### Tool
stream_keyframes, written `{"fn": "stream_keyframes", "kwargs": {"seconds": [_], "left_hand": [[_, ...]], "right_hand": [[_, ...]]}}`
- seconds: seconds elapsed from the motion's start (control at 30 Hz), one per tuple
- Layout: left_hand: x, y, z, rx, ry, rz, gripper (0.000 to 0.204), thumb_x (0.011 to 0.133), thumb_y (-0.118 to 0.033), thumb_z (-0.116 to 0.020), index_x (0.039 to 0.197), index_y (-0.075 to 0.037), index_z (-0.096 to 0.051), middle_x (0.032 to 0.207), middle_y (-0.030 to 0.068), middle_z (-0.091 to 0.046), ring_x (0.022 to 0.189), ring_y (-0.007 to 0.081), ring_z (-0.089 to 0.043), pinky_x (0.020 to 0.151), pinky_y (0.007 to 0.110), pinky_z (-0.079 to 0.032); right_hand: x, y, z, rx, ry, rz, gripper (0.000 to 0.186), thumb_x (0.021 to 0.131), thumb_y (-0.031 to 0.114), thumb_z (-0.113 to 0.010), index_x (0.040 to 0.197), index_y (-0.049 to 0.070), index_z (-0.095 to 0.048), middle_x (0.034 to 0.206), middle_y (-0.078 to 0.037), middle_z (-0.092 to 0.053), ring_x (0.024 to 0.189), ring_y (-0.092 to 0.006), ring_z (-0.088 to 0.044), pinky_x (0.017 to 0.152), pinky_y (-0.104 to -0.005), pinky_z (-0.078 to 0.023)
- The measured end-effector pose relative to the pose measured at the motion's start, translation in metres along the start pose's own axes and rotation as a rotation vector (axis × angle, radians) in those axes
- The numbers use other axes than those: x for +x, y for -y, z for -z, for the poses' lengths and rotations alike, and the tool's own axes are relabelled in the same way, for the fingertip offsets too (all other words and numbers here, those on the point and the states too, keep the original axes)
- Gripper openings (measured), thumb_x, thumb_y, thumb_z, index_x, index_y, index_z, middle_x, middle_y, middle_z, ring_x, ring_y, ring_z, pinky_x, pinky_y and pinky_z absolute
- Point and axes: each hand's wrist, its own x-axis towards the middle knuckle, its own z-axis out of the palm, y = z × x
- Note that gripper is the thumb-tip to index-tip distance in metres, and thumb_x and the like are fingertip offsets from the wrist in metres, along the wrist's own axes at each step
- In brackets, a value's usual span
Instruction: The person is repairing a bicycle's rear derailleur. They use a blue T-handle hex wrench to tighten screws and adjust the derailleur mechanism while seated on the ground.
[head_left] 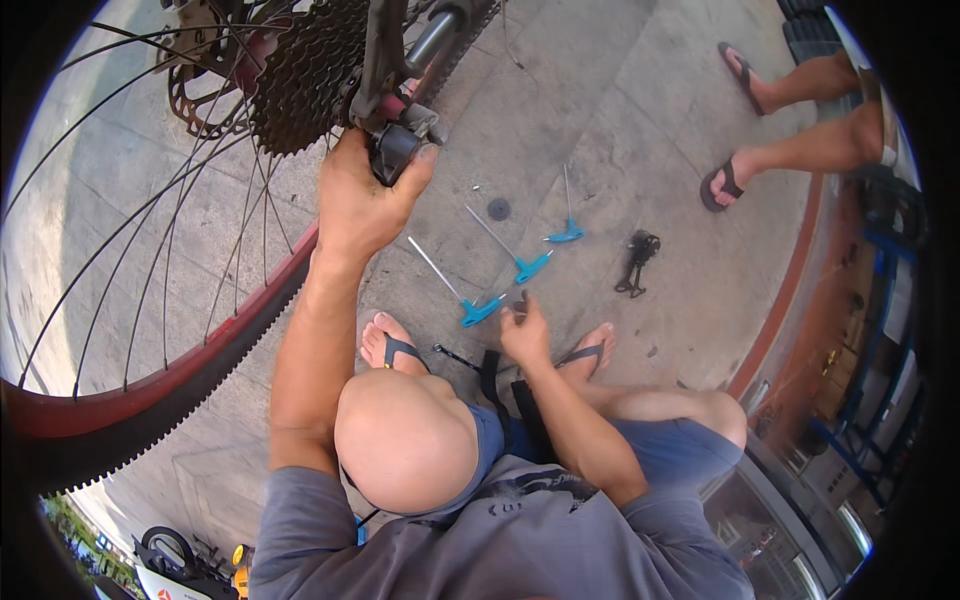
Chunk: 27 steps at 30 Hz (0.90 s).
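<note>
Up at the top of the view, my left hand point(362, 195) is wrapped around the rear derailleur point(398, 145) of the bicycle wheel point(150, 250), fingers curled over its dark body just below the cassette point(305, 75), so that hand is closed on the part and busy. Down by my knees, my right hand point(522, 335) hovers over the pavement point(600, 120) with the fingers loosely bent and pinched together; I cannot tell whether it holds some small piece or nothing at all. The nearest blue-handled T wrench point(470, 300) lies just to the left of that hand, handle end almost touching the fingertips, its steel shaft running up and to the left, away from me. A second blue wrench point(515, 255) lies beyond it on nearly the same slant, and a third point(567, 225) sits farther out, shaft pointing straight away. The right hand is plainly the closer one to all three. A small black clump point(637, 260), perhaps a strap or chain piece, lies well to the right. My bent knee hides the ground under me, and another person's sandalled feet point(740, 130) stand at the upper right.
</note>
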Motion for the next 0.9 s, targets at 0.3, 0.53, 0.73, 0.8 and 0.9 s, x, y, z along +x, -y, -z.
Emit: {"fn": "stream_keyframes", "kwargs": {"seconds": [0.3,0.53,0.73,0.8,0.9], "left_hand": [[0.003,-0.009,-0.005,-0.105,0.018,-0.002,0.047,0.078,-0.025,-0.077,0.116,-0.002,-0.059,0.089,0.0109,-0.069,0.078,0.0232,-0.069,0.072,0.034,-0.054],[0.004,-0.007,0.000,-0.025,0.059,0.006,0.046,0.077,-0.026,-0.080,0.111,-0.001,-0.061,0.092,0.0161,-0.070,0.085,0.0314,-0.071,0.073,0.037,-0.055],[0.002,-0.002,0.004,-0.144,0.113,-0.041,0.056,0.071,-0.020,-0.079,0.120,-0.002,-0.057,0.102,0.0136,-0.067,0.089,0.0259,-0.069,0.076,0.035,-0.055],[0.003,-0.010,0.007,-0.195,0.149,0.021,0.060,0.069,-0.020,-0.080,0.121,-0.002,-0.056,0.104,0.0137,-0.066,0.091,0.0248,-0.068,0.078,0.036,-0.054],[0.001,-0.001,0.010,-0.175,0.159,0.012,0.061,0.067,-0.018,-0.080,0.120,0.000,-0.055,0.106,0.0153,-0.064,0.094,0.0247,-0.065,0.081,0.036,-0.053]], "right_hand": [[0.047,0.264,0.067,0.365,0.101,0.933,0.078,0.074,0.034,-0.083,0.132,-0.004,-0.049,0.124,-0.020,-0.055,0.102,-0.0312,-0.063,0.082,-0.0368,-0.055],[0.059,0.287,0.039,0.476,0.185,0.835,0.064,0.073,0.025,-0.083,0.123,-0.005,-0.054,0.103,-0.018,-0.068,0.095,-0.0251,-0.068,0.082,-0.0326,-0.054],[0.057,0.287,0.032,0.743,0.238,0.715,0.046,0.077,0.020,-0.081,0.107,-0.005,-0.057,0.098,-0.013,-0.068,0.081,-0.0123,-0.067,0.067,-0.0263,-0.055],[0.058,0.286,0.035,0.720,0.274,0.707,0.042,0.079,0.018,-0.080,0.105,-0.004,-0.056,0.094,-0.011,-0.068,0.076,-0.0110,-0.067,0.063,-0.0254,-0.055],[0.053,0.286,0.030,0.913,0.342,0.685,0.035,0.081,0.014,-0.078,0.101,-0.003,-0.056,0.090,-0.009,-0.068,0.072,-0.0110,-0.066,0.062,-0.0249,-0.055]]}}
